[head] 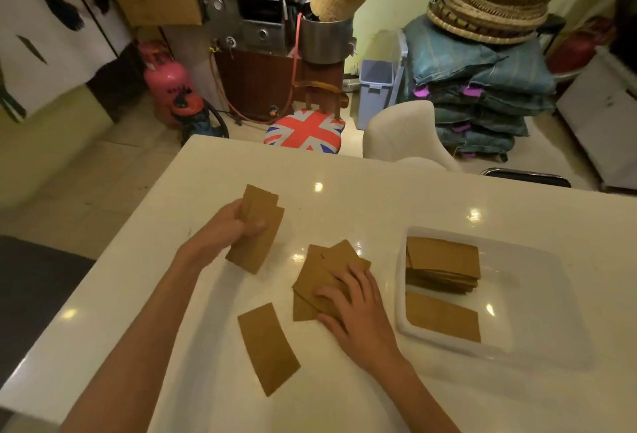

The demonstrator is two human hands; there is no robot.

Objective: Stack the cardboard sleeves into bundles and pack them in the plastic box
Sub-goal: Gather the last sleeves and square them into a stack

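My left hand (230,226) grips a small bundle of brown cardboard sleeves (260,236), held just above the white table. My right hand (355,308) lies flat on a loose, fanned pile of sleeves (322,274) in the middle of the table, its fingers spread over the top one. A single sleeve (268,350) lies flat nearer to me, between my arms. To the right stands the clear plastic box (537,312). Inside it a bundle of sleeves (443,263) lies at the far left and one more sleeve (443,317) at the near left.
The white table (379,198) ends at a left edge beside my left arm and at a far edge. Beyond it stand a flag-patterned stool (305,131) and a white chair (403,133). A pink gas cylinder (165,83) stands on the floor.
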